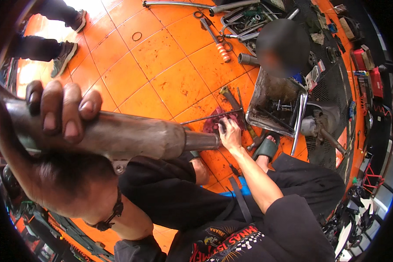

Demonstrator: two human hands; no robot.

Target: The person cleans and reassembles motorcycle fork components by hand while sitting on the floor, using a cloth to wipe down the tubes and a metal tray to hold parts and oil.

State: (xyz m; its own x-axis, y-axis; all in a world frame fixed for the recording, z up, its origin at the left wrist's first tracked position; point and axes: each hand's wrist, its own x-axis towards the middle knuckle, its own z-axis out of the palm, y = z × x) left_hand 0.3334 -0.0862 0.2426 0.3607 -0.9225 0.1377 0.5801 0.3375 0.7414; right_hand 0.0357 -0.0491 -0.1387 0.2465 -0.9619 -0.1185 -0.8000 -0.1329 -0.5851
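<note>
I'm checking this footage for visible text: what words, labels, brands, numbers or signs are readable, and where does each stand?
Black shirt: large red and white lettering, not copied here.
Metal cylinder: no lettering visible.
Pale packet: any print too small to read.
Red box: any marking too small to read.

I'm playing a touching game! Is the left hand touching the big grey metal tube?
Touching. The head view shows the left hand gripping the metal tube, with its fingers curled over the upper side.

left hand (72, 114) high and curled, right hand (231, 134) low, forearm (258, 180) outstretched
</note>
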